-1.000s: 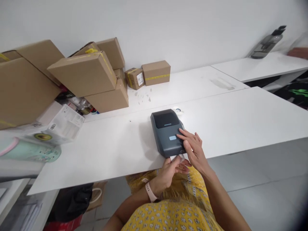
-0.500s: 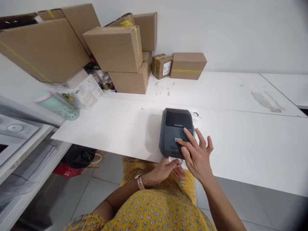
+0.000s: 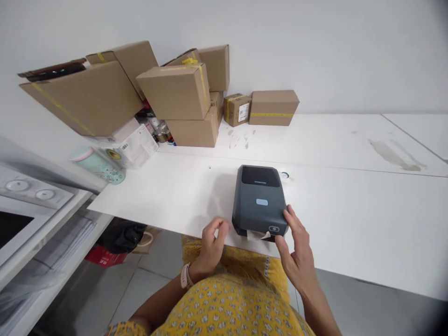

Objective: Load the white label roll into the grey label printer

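Observation:
A dark grey label printer (image 3: 261, 214) stands near the table's front edge, with a black window on top and a light blue button (image 3: 262, 202). A short white paper strip (image 3: 257, 235) with a ragged end sticks out of its front. My right hand (image 3: 297, 254) grips the printer's front right corner, thumb at the front and forefinger along the side. To the left of the printer, apart from it, is my left hand (image 3: 213, 242). Its fingers are curled with the tips together; whatever they may hold is hidden.
Cardboard boxes (image 3: 175, 91) are stacked at the back left of the white table (image 3: 350, 219). Two smaller boxes (image 3: 273, 107) stand against the wall. A mint green tumbler (image 3: 100, 165) leans by a white box (image 3: 136, 149). At far left, a white appliance (image 3: 31, 196) sits on a shelf.
My left hand has left the paper at the printer's front and moved left. My right hand has come off the button to the front right corner. The view has shifted slightly.

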Demonstrator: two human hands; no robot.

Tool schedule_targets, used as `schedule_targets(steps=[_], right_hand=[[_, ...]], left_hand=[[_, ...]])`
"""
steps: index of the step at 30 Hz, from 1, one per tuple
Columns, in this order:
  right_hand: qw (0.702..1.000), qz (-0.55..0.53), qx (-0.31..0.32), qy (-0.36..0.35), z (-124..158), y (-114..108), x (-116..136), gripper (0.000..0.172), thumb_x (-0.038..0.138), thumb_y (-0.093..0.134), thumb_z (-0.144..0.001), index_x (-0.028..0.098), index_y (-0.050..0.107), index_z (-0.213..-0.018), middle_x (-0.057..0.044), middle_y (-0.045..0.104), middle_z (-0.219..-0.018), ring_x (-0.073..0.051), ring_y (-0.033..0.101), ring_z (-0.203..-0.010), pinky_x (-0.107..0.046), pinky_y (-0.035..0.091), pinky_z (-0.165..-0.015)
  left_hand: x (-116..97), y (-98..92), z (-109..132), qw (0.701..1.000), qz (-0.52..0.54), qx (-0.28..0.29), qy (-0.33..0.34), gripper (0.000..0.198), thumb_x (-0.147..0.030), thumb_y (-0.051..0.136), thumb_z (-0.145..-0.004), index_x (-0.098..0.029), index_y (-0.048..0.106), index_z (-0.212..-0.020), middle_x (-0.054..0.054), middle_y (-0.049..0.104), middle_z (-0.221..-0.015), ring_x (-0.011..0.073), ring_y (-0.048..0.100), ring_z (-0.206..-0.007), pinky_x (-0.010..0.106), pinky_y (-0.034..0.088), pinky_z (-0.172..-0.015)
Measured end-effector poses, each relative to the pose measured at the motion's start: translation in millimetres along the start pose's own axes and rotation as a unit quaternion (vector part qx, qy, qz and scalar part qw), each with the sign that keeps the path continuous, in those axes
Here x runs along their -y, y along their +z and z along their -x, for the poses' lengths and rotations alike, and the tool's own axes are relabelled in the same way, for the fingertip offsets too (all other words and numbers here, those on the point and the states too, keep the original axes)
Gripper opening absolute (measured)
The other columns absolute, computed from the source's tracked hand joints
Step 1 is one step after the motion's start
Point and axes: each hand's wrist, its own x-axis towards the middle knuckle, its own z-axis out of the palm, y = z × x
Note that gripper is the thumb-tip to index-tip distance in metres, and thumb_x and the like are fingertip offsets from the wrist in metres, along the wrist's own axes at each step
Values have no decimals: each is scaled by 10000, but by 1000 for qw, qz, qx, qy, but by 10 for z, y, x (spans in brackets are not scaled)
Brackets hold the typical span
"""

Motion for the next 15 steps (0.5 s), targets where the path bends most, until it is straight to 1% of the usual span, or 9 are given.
schedule_targets(steps=[1, 2, 3, 5, 8, 10, 12, 15], right_hand=[[1000, -15, -3, 4, -28, -14, 34, 595, 442, 463, -1024, 382, 304, -1594, -74, 342, -1673, -339, 381, -1511, -597, 419, -1143], [1000, -29, -5, 2, -73, -24, 69, 586, 450, 439, -1030, 388, 300, -1596, -67, 335, -1677, -332, 367, -1521, -597, 409, -1158], [999, -44, -6, -2, -132, -31, 103, 577, 460, 411, -1038, 391, 295, -1598, -59, 321, -1684, -325, 348, -1533, -596, 396, -1176], [997, -71, -1, -12, -286, -40, 163, 572, 493, 348, -1051, 388, 275, -1608, -44, 275, -1704, -312, 297, -1560, -590, 368, -1209], [995, -95, 0, -39, -600, -75, 228, 601, 563, 276, -1049, 372, 255, -1619, -30, 219, -1724, -309, 224, -1589, -587, 327, -1243], [993, -103, -17, -61, -871, -122, 264, 623, 605, 244, -1039, 367, 268, -1615, -29, 228, -1721, -316, 223, -1589, -590, 293, -1261], [990, -117, -34, -71, -1179, -173, 298, 633, 631, 221, -1032, 372, 281, -1607, -29, 264, -1709, -320, 277, -1570, -588, 299, -1258], [985, -148, -46, -71, -1648, -210, 343, 618, 640, 239, -1030, 387, 292, -1591, -26, 321, -1683, -307, 396, -1514, -557, 379, -1213]], left_hand=[[6, 3, -47, 999, 8, -33, 26, 384, -505, 466, -1016, -198, 695, -1043, 84, 729, -1071, 222, 672, -1051, 350, 529, -949], [15, 21, -106, 998, 21, -41, 44, 389, -497, 462, -1023, -216, 660, -1206, 99, 694, -1247, 236, 634, -1197, 376, 501, -1042], [29, 52, -172, 998, 35, -35, 50, 418, -491, 455, -1031, -236, 605, -1326, 105, 635, -1383, 244, 582, -1305, 397, 471, -1105], [74, 133, -313, 998, 59, -14, 36, 464, -493, 438, -1041, -260, 528, -1432, 110, 547, -1509, 255, 529, -1387, 421, 470, -1131], [177, 262, -486, 997, 71, 11, 16, 497, -509, 463, -1028, -249, 505, -1450, 138, 537, -1518, 281, 552, -1364, 440, 513, -1088], [241, 330, -555, 997, 75, 23, 8, 506, -500, 504, -1011, -235, 500, -1442, 144, 540, -1510, 284, 545, -1367, 445, 491, -1112], [278, 376, -591, 996, 86, 24, -9, 504, -476, 531, -999, -232, 488, -1438, 137, 534, -1509, 276, 546, -1358, 435, 476, -1120], [278, 399, -608, 995, 99, 20, -23, 507, -438, 555, -983, -232, 476, -1439, 136, 540, -1487, 267, 568, -1319, 411, 493, -1078]])
